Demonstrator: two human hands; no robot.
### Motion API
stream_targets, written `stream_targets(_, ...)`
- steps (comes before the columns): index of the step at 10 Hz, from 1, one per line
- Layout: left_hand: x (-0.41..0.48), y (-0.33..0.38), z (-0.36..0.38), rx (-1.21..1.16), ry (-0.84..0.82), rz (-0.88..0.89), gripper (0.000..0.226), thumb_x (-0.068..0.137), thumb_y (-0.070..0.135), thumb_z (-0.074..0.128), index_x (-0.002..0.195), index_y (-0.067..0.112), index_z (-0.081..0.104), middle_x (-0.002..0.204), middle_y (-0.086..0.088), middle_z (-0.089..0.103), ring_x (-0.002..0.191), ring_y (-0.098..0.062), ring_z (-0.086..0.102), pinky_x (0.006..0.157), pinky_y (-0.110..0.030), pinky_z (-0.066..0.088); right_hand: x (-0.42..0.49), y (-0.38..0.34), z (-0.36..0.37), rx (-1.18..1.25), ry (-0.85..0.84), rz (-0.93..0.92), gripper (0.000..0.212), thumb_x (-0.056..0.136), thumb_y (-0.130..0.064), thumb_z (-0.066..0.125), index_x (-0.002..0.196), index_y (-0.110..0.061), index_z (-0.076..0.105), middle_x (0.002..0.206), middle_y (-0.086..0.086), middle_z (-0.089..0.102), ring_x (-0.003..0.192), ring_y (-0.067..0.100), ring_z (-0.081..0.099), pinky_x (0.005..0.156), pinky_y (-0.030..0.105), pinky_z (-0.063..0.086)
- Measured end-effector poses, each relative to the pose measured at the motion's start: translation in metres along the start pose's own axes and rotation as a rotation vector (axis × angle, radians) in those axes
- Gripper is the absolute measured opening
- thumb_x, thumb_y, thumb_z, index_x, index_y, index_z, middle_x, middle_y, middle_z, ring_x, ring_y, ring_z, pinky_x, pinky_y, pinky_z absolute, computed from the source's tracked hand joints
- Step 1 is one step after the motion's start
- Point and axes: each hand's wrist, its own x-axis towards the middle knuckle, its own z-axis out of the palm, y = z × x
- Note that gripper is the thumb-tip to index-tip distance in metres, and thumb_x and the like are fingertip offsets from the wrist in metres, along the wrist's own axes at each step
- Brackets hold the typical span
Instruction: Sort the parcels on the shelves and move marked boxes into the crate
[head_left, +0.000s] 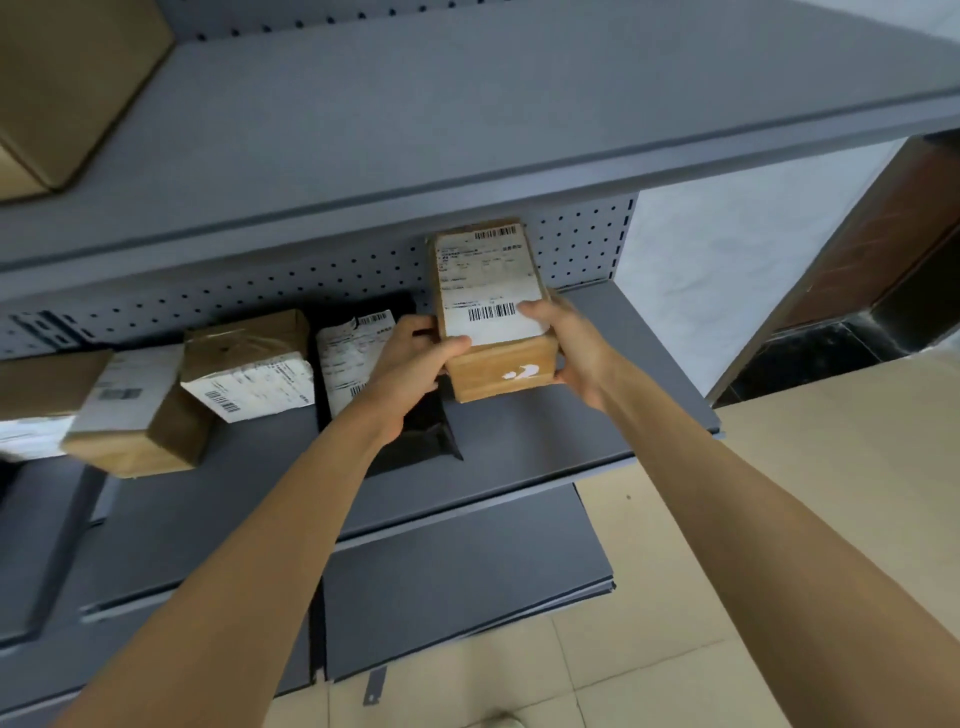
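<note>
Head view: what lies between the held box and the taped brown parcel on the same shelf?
In the head view, a black mailer bag with a white label, partly behind the left hand.

Four brown cardboard boxes: big box (67, 88) up high, held box (498, 364), taped box (244, 353), tilted box (135, 421). One black bag (410, 431). Two hands: left hand (410, 358), right hand (582, 356)

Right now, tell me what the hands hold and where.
A labelled cardboard box: left hand grips its left side, right hand its right, thumbs on top.
</note>
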Motion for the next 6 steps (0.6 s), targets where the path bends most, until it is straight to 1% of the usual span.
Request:
stream_targets(1, 0.006, 0.002, -0.006, 0.027, 0.049, 0.019, 0.034, 0.086, 0.026, 0.068, 0.113, 0.021, 0.047, 0.102, 0.008, 0.061, 0.095, -0.014, 0.062, 0.073, -0.026, 0.052, 0.020, -0.004, 0.010, -0.048, -0.011, 0.000, 0.025, 0.089, -0.033, 0.060, 0.113, -0.032, 0.059, 0.101, -0.004, 0.072, 0.081, 0.015, 0.071, 0.070, 0.036, 0.059)
stream_targets(2, 0.012, -0.003, -0.010, 0.059, 0.087, 0.036, 0.017, 0.088, 0.013, 0.065, 0.099, 0.021, 0.055, 0.104, 0.002, 0.060, 0.093, -0.015, 0.061, 0.067, -0.023, 0.052, 0.037, 0.001, 0.020, -0.115, -0.006, 0.023, 0.033, 0.092, -0.031, 0.059, 0.123, -0.024, 0.059, 0.104, -0.001, 0.072, 0.084, 0.016, 0.070, 0.066, 0.030, 0.056)
stream_targets(3, 0.021, -0.010, -0.010, 0.136, 0.122, 0.006, 0.014, 0.084, 0.008, 0.068, 0.084, 0.019, 0.059, 0.097, -0.002, 0.064, 0.076, -0.012, 0.061, 0.061, -0.024, 0.055, 0.049, 0.012, 0.021, -0.176, 0.034, 0.039, 0.031, 0.094, -0.028, 0.057, 0.123, -0.016, 0.061, 0.107, 0.002, 0.072, 0.085, 0.015, 0.069, 0.071, 0.027, 0.054)
stream_targets(4, 0.029, -0.013, -0.009, 0.145, 0.146, -0.034, 0.015, 0.079, 0.008, 0.073, 0.089, 0.012, 0.063, 0.099, -0.008, 0.068, 0.072, -0.013, 0.062, 0.059, -0.026, 0.057, 0.056, 0.017, 0.015, -0.217, 0.020, 0.034, 0.033, 0.096, -0.030, 0.055, 0.125, -0.015, 0.059, 0.113, 0.003, 0.070, 0.094, 0.017, 0.067, 0.086, 0.031, 0.051)
stream_targets(5, 0.031, -0.014, -0.007, 0.109, 0.150, -0.066, 0.016, 0.079, 0.007, 0.073, 0.078, 0.017, 0.062, 0.102, -0.009, 0.068, 0.077, -0.013, 0.063, 0.054, -0.022, 0.055, 0.052, 0.014, 0.016, -0.288, -0.006, 0.044, 0.034, 0.098, -0.033, 0.050, 0.128, -0.018, 0.056, 0.116, 0.001, 0.068, 0.094, 0.014, 0.066, 0.083, 0.029, 0.050)
stream_targets(6, 0.029, -0.012, -0.004, 0.087, 0.175, -0.095, 0.012, 0.080, 0.008, 0.072, 0.085, 0.015, 0.063, 0.111, -0.010, 0.067, 0.087, -0.018, 0.063, 0.059, -0.023, 0.055, 0.050, 0.011, 0.020, -0.405, 0.023, 0.035, 0.041, 0.100, -0.036, 0.043, 0.137, -0.018, 0.045, 0.128, 0.005, 0.062, 0.105, 0.019, 0.061, 0.095, 0.035, 0.047)
